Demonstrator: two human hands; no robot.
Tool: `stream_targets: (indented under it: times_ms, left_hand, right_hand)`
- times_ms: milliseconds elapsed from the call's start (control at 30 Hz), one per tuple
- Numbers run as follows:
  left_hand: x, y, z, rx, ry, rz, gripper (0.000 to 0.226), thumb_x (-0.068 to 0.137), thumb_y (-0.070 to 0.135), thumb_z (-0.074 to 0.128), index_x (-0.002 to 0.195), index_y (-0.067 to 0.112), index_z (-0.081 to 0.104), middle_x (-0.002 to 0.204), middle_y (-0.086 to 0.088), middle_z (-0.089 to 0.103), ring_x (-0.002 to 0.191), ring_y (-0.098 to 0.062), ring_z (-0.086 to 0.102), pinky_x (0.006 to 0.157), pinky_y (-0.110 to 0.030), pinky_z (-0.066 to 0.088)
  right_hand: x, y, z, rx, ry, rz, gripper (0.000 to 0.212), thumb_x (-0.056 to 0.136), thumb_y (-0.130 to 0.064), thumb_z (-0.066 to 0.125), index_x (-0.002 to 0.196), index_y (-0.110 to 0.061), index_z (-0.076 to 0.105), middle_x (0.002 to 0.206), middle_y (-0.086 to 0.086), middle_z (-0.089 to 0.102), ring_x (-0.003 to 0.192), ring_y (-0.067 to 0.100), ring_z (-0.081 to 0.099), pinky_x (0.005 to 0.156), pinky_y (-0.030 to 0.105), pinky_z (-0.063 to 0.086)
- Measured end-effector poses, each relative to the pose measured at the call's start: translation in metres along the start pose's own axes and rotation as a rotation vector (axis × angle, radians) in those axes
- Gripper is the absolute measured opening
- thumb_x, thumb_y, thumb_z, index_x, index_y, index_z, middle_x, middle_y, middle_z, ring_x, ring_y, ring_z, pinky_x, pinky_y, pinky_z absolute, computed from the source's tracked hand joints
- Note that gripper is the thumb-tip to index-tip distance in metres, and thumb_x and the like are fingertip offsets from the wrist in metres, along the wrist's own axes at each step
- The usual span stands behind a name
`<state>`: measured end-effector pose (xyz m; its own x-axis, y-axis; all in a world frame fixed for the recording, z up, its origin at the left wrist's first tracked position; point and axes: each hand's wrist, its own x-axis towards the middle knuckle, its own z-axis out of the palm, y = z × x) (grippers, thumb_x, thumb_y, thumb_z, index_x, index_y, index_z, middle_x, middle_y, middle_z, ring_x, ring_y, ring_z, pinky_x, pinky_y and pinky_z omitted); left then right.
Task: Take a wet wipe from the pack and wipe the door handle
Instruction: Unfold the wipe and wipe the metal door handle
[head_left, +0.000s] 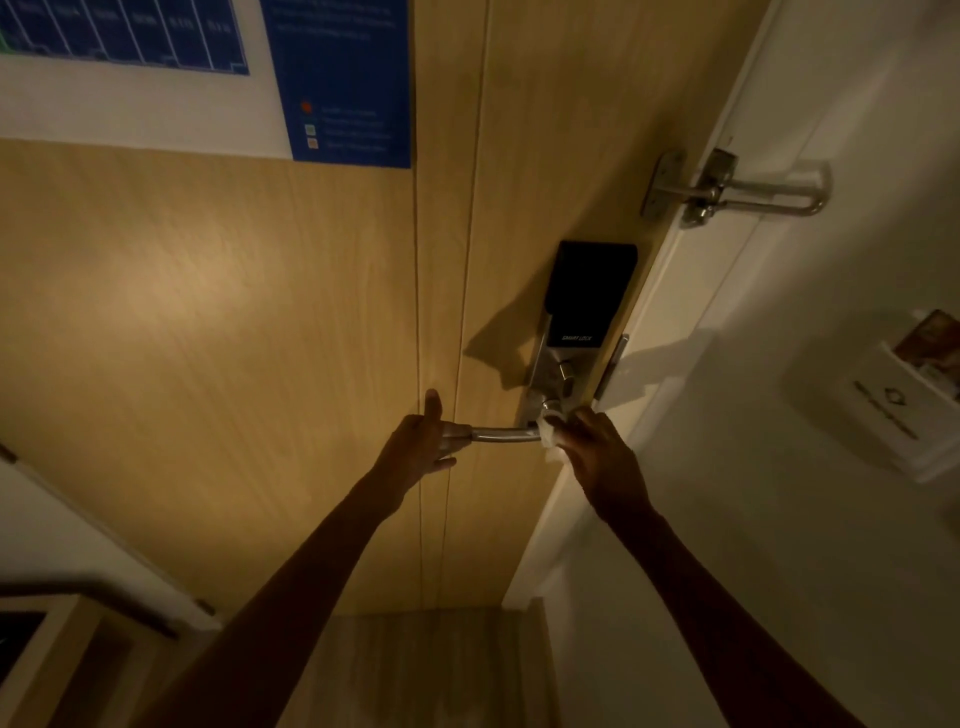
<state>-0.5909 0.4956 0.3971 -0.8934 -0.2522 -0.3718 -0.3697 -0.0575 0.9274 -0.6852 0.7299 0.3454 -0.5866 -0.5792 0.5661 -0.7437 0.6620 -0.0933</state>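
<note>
A silver lever door handle sticks out leftward from a black and chrome smart lock on a wooden door. My left hand holds the free left tip of the handle between its fingers, thumb raised. My right hand grips a crumpled white wet wipe and presses it against the handle's base, next to the lock plate. The pack of wipes is not in view.
A metal swing-bar door guard bridges the door and the white frame above the lock. A blue notice hangs on the door at upper left. A white wall box sits at right. Wooden furniture stands at lower left.
</note>
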Motion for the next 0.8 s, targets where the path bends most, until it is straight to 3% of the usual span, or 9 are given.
stream_targets:
  times_ms: [133,267,333,433,600,800]
  left_hand:
    - [0.001,0.0,-0.001,-0.005,-0.001,-0.01,0.074,0.097,0.056,0.018,0.114,0.003,0.067,0.113,-0.013,0.07,0.096,-0.014,0.065,0.072,-0.019,0.052]
    - [0.002,-0.001,-0.001,-0.033,0.014,-0.016,0.072,0.096,0.057,0.02,0.108,0.007,0.07,0.101,-0.008,0.072,0.094,-0.012,0.067,0.07,-0.02,0.053]
    - [0.002,-0.002,-0.001,-0.037,0.017,-0.013,0.071,0.096,0.057,0.02,0.108,0.007,0.069,0.097,-0.006,0.072,0.096,-0.013,0.067,0.072,-0.021,0.053]
    - [0.002,-0.001,-0.001,-0.035,0.025,-0.013,0.07,0.096,0.056,0.021,0.109,0.007,0.069,0.097,-0.006,0.072,0.093,-0.012,0.067,0.073,-0.021,0.053]
    - [0.0,-0.002,0.002,-0.052,0.037,-0.001,0.069,0.097,0.054,0.021,0.111,0.005,0.068,0.101,-0.01,0.072,0.09,-0.01,0.067,0.069,-0.019,0.054]
    - [0.003,-0.003,0.003,-0.059,0.044,0.001,0.069,0.096,0.055,0.022,0.108,0.006,0.069,0.101,-0.009,0.072,0.088,-0.01,0.068,0.067,-0.018,0.054]
  right_hand:
    - [-0.004,-0.005,-0.005,0.226,0.083,0.177,0.023,0.093,-0.018,0.058,0.11,-0.008,0.069,0.099,0.009,0.068,0.089,0.02,0.064,0.077,0.035,0.059]
    - [0.004,-0.014,-0.013,0.456,0.213,0.384,0.037,0.097,-0.037,0.047,0.102,-0.006,0.067,0.096,0.007,0.062,0.081,0.012,0.06,0.073,0.015,0.05]
    - [0.003,-0.022,-0.012,0.379,0.117,0.338,0.027,0.098,-0.019,0.051,0.113,-0.001,0.064,0.105,0.014,0.06,0.091,0.02,0.06,0.081,0.023,0.053]
    - [-0.003,-0.023,-0.006,0.311,0.027,0.287,0.035,0.093,-0.004,0.057,0.128,0.001,0.057,0.113,0.019,0.058,0.101,0.028,0.059,0.089,0.035,0.055]
    - [-0.007,-0.019,-0.001,0.33,0.071,0.282,0.037,0.088,0.001,0.063,0.125,0.001,0.061,0.109,0.017,0.062,0.1,0.029,0.063,0.086,0.039,0.058]
    - [-0.004,-0.006,-0.001,0.255,-0.013,0.167,0.032,0.085,-0.006,0.069,0.117,-0.004,0.066,0.108,0.014,0.066,0.102,0.028,0.063,0.088,0.041,0.058]
